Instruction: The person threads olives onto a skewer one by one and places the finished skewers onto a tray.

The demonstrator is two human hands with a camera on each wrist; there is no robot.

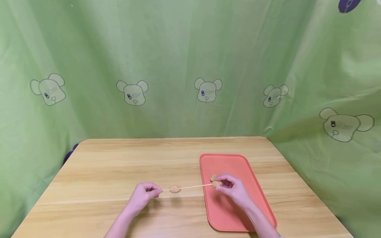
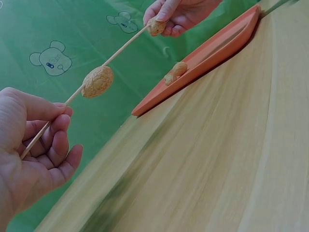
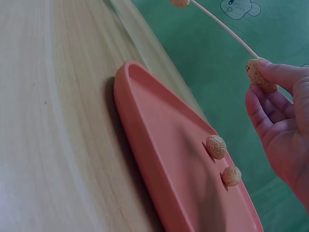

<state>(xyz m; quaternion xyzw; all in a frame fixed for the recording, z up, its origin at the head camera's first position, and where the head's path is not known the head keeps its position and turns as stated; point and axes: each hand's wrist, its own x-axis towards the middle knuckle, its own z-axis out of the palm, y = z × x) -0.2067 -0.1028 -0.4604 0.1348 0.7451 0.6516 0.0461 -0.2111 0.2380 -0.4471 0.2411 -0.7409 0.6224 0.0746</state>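
A thin wooden skewer [image 1: 194, 186] stretches between the two hands, above the table. My left hand [image 1: 144, 198] pinches it near one end between thumb and finger, and that end lies across the palm in the left wrist view. A wrinkled golden-brown puff ball [image 2: 98, 81] is threaded on the skewer a little beyond the left fingers. Over the tray, my right hand [image 1: 236, 193] pinches a second puff ball [image 3: 260, 76] at the skewer's other end. The skewer's tip meets this puff; how deep it goes in is hidden.
A red-orange rectangular tray [image 1: 229, 162] lies on the right side of the wooden table [image 1: 125, 158]. Two more puff balls, one [image 3: 216, 147] and another [image 3: 231, 176], rest near its edge. A green curtain [image 1: 166, 49] with printed bear heads surrounds the table.
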